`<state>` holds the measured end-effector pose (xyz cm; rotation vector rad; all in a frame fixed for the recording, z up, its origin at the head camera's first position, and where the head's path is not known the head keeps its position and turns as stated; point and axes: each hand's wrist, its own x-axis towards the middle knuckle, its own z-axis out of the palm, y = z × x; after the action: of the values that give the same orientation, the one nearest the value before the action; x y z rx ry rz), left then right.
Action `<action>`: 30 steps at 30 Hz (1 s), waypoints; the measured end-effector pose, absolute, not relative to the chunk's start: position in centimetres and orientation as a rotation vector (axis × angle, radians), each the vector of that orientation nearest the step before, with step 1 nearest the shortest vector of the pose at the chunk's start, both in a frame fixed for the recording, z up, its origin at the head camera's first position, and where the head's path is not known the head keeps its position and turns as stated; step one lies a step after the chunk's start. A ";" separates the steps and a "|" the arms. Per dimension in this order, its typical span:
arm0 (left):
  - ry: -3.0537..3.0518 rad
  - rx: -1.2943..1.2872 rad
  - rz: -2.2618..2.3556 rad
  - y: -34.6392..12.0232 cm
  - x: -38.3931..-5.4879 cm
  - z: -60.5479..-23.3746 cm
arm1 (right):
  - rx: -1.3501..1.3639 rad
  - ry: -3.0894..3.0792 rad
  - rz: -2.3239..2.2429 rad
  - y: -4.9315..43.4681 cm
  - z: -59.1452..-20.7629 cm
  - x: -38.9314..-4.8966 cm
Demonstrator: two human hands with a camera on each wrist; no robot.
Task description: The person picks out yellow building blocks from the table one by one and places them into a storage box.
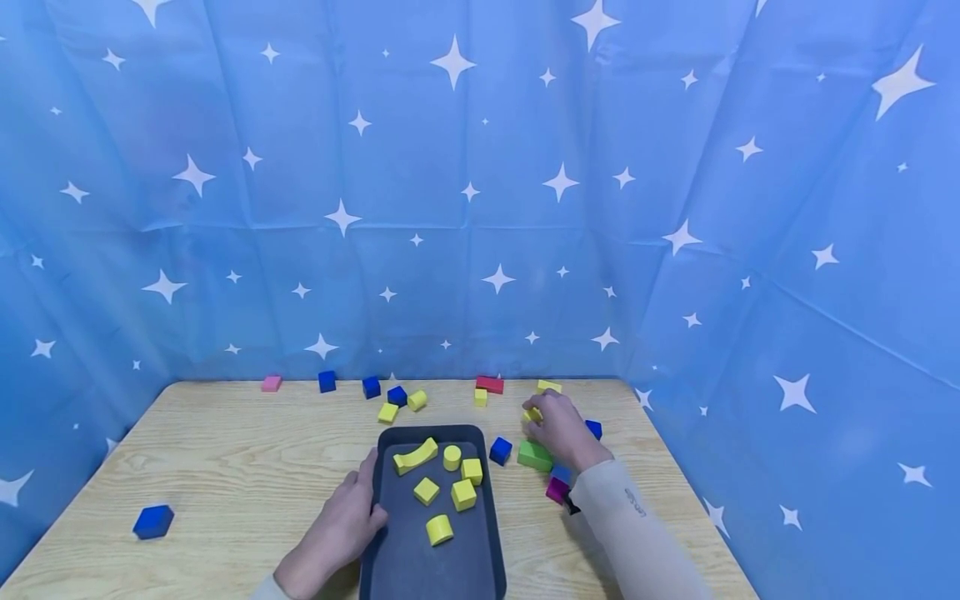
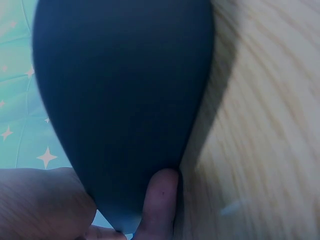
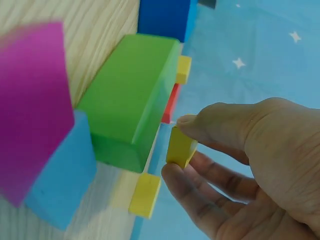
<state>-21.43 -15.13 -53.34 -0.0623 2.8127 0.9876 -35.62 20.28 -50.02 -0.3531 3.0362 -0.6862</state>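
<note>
My right hand [image 1: 562, 429] pinches a small yellow block [image 3: 179, 146] between thumb and fingers, beyond a green block [image 1: 534, 455]. Another yellow block [image 1: 550, 387] lies on the table just past that hand. My left hand [image 1: 336, 525] grips the left wall of a dark grey tray [image 1: 397, 571], thumb at the rim. Inside the tray are several yellow pieces, among them a curved block [image 1: 415, 457], a cylinder [image 1: 452, 457] and a cube [image 1: 463, 494]. The left wrist view shows mostly the tray's dark outer wall [image 2: 125, 90] and a finger against it.
Near the right forearm lie a magenta block [image 1: 557, 490], a light blue block [image 3: 62, 175] and a blue cube [image 1: 501, 451]. Along the back edge are a red block [image 1: 490, 384], a yellow cube [image 1: 481, 398], a pink block [image 1: 272, 383] and several others. A blue block [image 1: 153, 522] sits far left.
</note>
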 end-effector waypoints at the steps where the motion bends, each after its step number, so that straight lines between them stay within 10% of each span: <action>1: 2.814 -0.060 0.987 -15.1 -21.4 -53.3 | -0.356 3.038 -0.689 20.2 -49.9 -35.4; 30: 2.811 -0.064 0.996 -15.1 -21.6 -53.5 | -0.583 3.084 -0.768 17.1 -50.1 -30.5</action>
<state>-21.58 -15.15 -53.51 -0.0644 2.8108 0.9955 -30.54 17.07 -50.12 -0.5833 3.0839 -0.7685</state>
